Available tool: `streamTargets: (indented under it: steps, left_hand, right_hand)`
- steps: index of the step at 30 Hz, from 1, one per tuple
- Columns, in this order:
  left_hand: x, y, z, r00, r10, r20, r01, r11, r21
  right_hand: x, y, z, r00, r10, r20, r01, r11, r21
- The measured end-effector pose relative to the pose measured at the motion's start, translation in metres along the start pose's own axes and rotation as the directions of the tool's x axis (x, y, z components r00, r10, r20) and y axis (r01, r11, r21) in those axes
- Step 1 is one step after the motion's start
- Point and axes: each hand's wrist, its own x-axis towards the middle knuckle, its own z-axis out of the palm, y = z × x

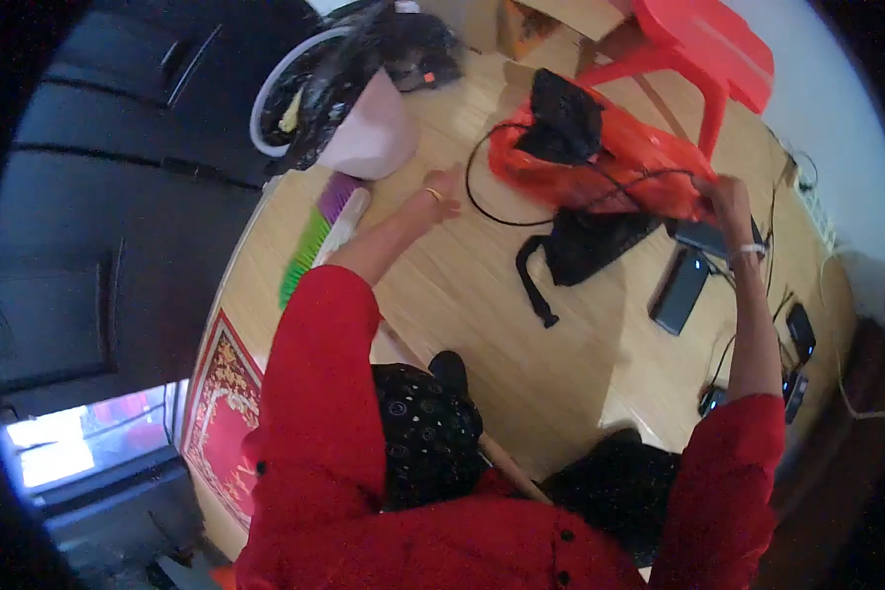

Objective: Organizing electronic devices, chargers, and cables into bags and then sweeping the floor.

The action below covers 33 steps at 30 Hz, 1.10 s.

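My right hand (726, 195) grips the gathered edge of a red plastic bag (656, 158). A thin black cable (487, 210) loops over the floor and across the bag towards that hand. At the bag's mouth lies a black fabric item (564, 122), partly inside or on it. Just below the bag is a black cloth piece (590, 247) with a strap (531, 284) ending in a small clip. My left hand (442, 193) is blurred, its fingers apart and nothing visible in it, left of the cable loop.
A lined pale bin (376, 140) and a green-purple broom (313, 240) are at left. A red plastic stool (678, 55) and cardboard box (575, 18) stand behind. A black power bank (678, 291), other devices (800, 332) and a power strip (815, 210) lie right.
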Motion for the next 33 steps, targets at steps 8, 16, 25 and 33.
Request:
streamTargets:
  steps: [8,16,25,33]
  left_hand:
    - [0.017,-0.018,0.040,0.942,0.102,0.321,-0.114,0.993,0.019]
    - [-0.011,-0.057,0.026,0.667,0.372,0.645,-0.668,-0.084,0.739]
    - [-0.059,0.062,-0.006,-0.121,0.879,0.461,-0.672,-0.414,0.613]
    - [-0.187,0.181,0.109,-0.029,0.562,0.827,-0.678,-0.619,0.396]
  right_hand:
    - [0.001,-0.026,0.004,0.996,0.086,-0.033,-0.088,0.994,-0.063]
    - [-0.001,-0.020,0.007,0.982,0.140,-0.126,-0.121,0.981,0.152]
    - [0.004,-0.041,-0.009,0.970,0.240,-0.046,-0.209,0.910,0.358]
    - [-0.017,-0.163,-0.027,0.981,-0.185,0.052,0.058,0.544,0.837]
